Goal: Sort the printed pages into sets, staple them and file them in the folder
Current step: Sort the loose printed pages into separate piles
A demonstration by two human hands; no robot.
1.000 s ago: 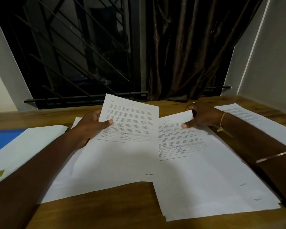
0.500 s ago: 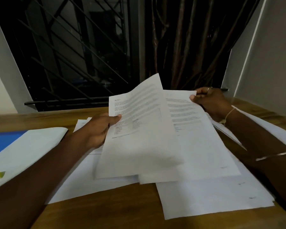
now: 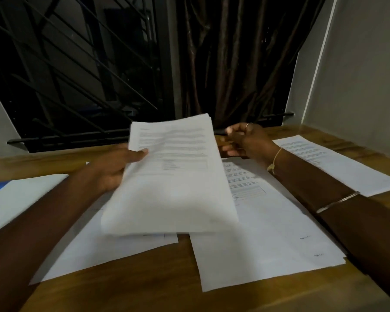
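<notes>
The left hand (image 3: 113,170) grips the sheaf of pages (image 3: 173,188), long axis near-to-far, heading farthest; the right hand (image 3: 249,143) has its fingers loosely curled, empty.

Two hands (image 3: 113,170) (image 3: 250,143), four printed-page stacks (image 3: 173,176) (image 3: 99,251) (image 3: 268,233) (image 3: 336,163)

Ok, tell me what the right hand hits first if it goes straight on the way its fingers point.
The right hand points leftward at the pages held up in the left hand; it would probably meet their right edge first, though depth is hard to judge.
</notes>
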